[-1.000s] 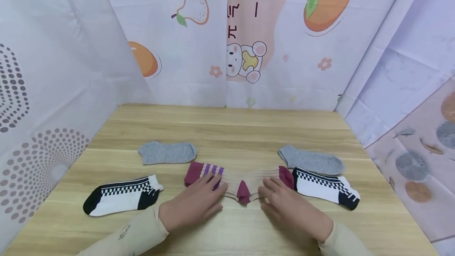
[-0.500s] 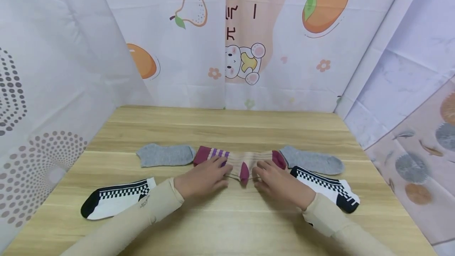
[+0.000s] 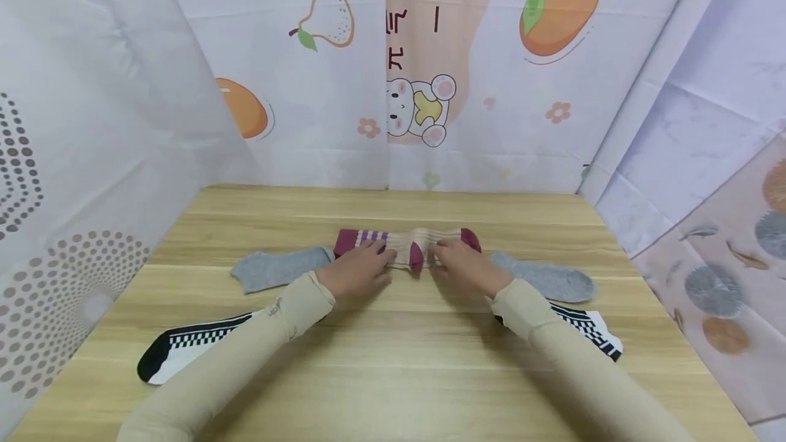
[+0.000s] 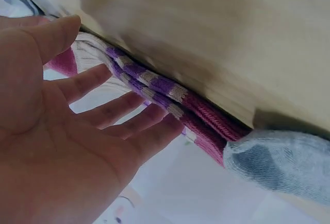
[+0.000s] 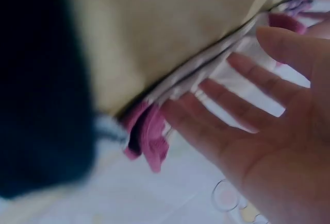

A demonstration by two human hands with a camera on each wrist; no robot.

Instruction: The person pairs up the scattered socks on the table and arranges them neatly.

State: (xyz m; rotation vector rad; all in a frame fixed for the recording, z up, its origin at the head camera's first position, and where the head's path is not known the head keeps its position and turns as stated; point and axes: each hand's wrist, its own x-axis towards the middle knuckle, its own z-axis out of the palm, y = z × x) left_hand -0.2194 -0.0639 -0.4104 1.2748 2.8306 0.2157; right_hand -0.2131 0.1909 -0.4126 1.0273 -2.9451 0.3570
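A beige sock (image 3: 402, 245) with maroon cuff, heel and toe and purple stripes lies flat across the table's middle. On its striped end rest the fingertips of my left hand (image 3: 361, 269); the fingers are spread and nearly straight. My right hand (image 3: 468, 266) touches the other end near the maroon toe, its fingers extended too. In the left wrist view two knitted layers (image 4: 170, 98) show at the striped end, so the sock seems doubled or paired. The maroon toe end (image 5: 147, 136) appears in the right wrist view, with fingertips against the fabric.
Grey socks lie at left (image 3: 276, 269) and right (image 3: 546, 278), each close to a hand. Black-and-white checkered socks, left (image 3: 190, 343) and right (image 3: 589, 326), are partly covered by my sleeves. A printed curtain (image 3: 307, 121) hangs behind the wooden table (image 3: 393, 374).
Both hands have slid the beige and maroon sock away from me, toward the back of the table. The left grey sock has tilted slightly. My forearms now cover more of the checkered socks.
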